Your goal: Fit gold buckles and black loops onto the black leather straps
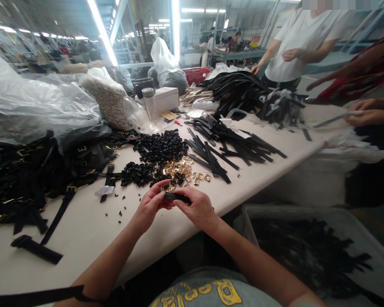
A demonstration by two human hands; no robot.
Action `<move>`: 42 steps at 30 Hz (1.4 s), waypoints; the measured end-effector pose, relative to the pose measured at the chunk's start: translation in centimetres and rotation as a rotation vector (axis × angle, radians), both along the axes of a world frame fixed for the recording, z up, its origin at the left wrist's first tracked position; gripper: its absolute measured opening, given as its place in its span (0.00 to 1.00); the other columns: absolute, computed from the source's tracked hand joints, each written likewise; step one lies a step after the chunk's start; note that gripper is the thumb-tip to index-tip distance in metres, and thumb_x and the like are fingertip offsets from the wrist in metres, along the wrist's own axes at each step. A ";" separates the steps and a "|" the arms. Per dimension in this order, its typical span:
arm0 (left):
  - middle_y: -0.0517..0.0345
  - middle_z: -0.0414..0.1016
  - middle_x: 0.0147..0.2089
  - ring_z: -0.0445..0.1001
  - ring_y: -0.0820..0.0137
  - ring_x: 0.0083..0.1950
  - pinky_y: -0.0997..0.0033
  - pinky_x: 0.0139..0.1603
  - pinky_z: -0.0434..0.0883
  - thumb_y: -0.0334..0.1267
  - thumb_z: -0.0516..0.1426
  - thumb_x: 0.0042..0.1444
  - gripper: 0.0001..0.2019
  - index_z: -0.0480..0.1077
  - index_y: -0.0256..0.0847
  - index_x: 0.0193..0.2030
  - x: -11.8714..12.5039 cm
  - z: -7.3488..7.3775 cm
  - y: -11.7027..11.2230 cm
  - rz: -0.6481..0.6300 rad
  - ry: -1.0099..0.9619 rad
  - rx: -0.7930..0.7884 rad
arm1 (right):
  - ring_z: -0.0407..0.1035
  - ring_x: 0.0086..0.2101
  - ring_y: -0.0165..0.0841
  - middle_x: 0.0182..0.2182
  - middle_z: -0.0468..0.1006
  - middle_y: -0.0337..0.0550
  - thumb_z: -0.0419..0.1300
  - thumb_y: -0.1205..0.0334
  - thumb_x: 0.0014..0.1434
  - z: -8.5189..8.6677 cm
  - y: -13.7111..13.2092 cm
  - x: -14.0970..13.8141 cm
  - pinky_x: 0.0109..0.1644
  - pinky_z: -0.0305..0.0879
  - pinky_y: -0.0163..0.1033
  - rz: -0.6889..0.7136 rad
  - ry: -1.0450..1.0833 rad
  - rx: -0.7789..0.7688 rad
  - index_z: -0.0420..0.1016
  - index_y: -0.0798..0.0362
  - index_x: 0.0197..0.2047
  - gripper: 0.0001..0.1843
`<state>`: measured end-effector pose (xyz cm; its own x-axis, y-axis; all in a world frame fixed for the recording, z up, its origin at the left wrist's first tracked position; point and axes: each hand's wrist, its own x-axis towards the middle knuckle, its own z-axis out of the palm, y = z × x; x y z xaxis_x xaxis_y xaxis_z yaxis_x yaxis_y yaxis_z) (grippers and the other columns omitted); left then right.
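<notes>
Between my two hands is a short black strap [176,196], held just above the near part of the table. My left hand [154,200] pinches its left end, thumb on top. From the right, my right hand [196,207] grips the other end, with part of the strap hidden under its fingers. Just beyond my fingertips lies a spread of gold buckles [179,169]. A heap of small black loops [161,145] sits behind and left of them. Loose black straps [211,155] are strewn to the right of the buckles.
Finished-looking black straps with gold buckles [71,189] pile up at left, beside plastic bags [41,102]. A glass jar [149,104] and white box [166,99] stand behind. A grey bin [252,213] holds black pieces at lower right. Co-workers [302,42] stand at right.
</notes>
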<state>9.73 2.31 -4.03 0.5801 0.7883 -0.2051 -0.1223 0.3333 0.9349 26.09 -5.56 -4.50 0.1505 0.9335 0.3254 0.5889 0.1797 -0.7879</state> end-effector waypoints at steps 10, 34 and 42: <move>0.55 0.78 0.37 0.75 0.68 0.35 0.66 0.40 0.73 0.42 0.57 0.59 0.16 0.73 0.41 0.52 -0.5 -0.3 -0.1 -0.043 0.165 0.415 | 0.72 0.32 0.30 0.31 0.80 0.36 0.64 0.61 0.59 0.0 -0.1 0.3 0.38 0.64 0.34 0.050 0.112 -0.022 0.80 0.48 0.35 0.02; 0.55 0.73 0.24 0.69 0.70 0.27 0.70 0.32 0.67 0.50 0.60 0.53 0.17 0.74 0.38 0.25 0.0 0.4 -0.5 -0.207 0.285 0.321 | 0.73 0.33 0.32 0.31 0.79 0.38 0.62 0.64 0.58 1.8 -3.0 1.3 0.38 0.64 0.35 -0.032 -0.079 -0.137 0.76 0.49 0.36 0.02; 0.54 0.75 0.26 0.70 0.69 0.29 0.69 0.34 0.67 0.49 0.59 0.55 0.16 0.75 0.38 0.27 0.3 -0.3 -0.7 -0.241 0.212 0.291 | 0.74 0.35 0.35 0.35 0.79 0.43 0.58 0.59 0.64 0.5 -2.1 0.1 0.40 0.65 0.36 -0.017 -0.247 0.033 0.76 0.49 0.41 0.07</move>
